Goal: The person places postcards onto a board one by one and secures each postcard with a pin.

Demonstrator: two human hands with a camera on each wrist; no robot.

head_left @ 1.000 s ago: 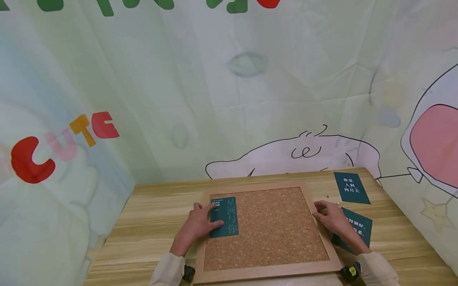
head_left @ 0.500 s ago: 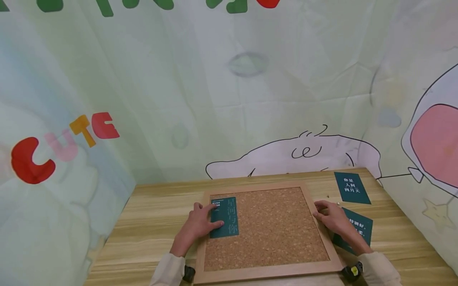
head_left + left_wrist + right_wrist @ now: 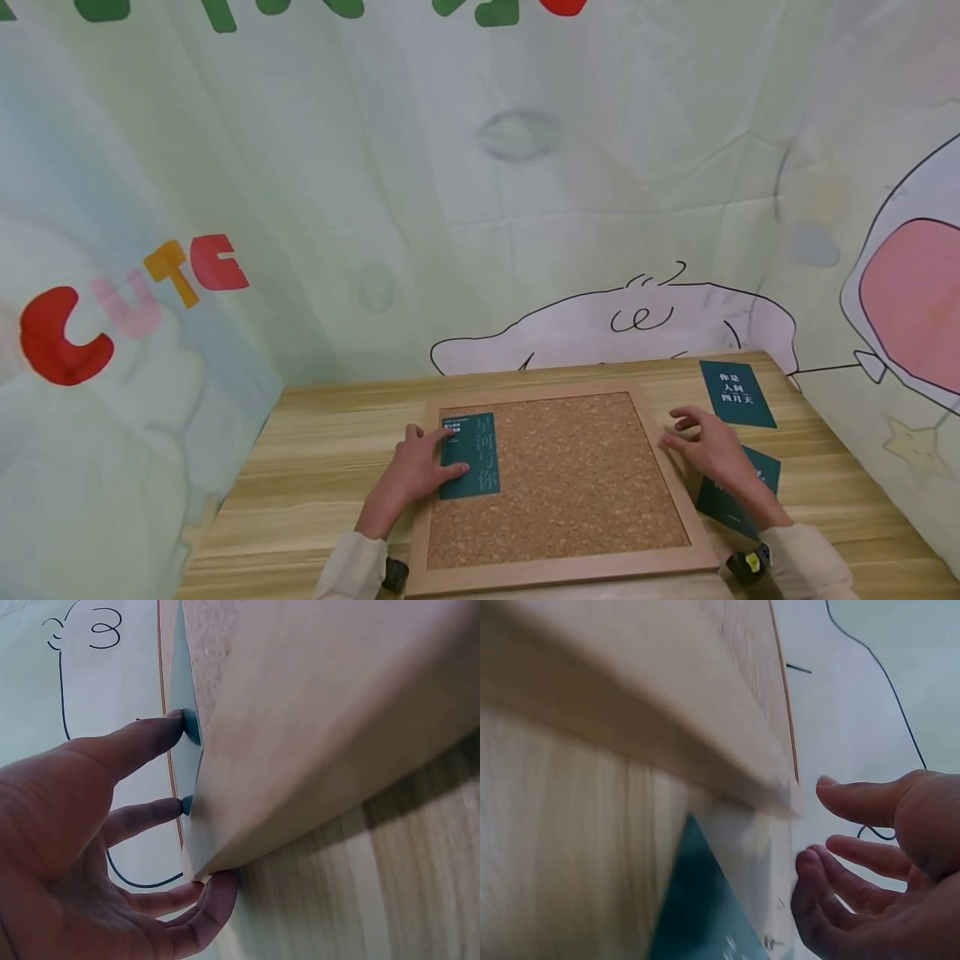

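Note:
A dark green card [image 3: 478,454] with white print lies on the upper left of a wood-framed corkboard [image 3: 577,483]. My left hand [image 3: 415,468] presses it with a straight thumb and index finger; in the left wrist view, the other fingers touch the frame's outer edge. Over the board's right edge hovers my right hand [image 3: 708,454], its fingers [image 3: 855,859] loosely bent, thumb apart, nothing seen between them. Beneath that wrist a second green card [image 3: 727,510] is partly covered. Farther back on the table, a third green card [image 3: 750,412] shows white characters.
The wooden table [image 3: 315,467] extends on both sides of the board. A tiny item [image 3: 771,942], too small to identify, lies on the table near my right hand. Behind the table hangs a printed cloth backdrop [image 3: 450,208].
My right hand has come off the board's right edge and shifted slightly right, thumb and fingers spreading apart. More of the lower card's near part shows. The left hand and its card have stayed put.

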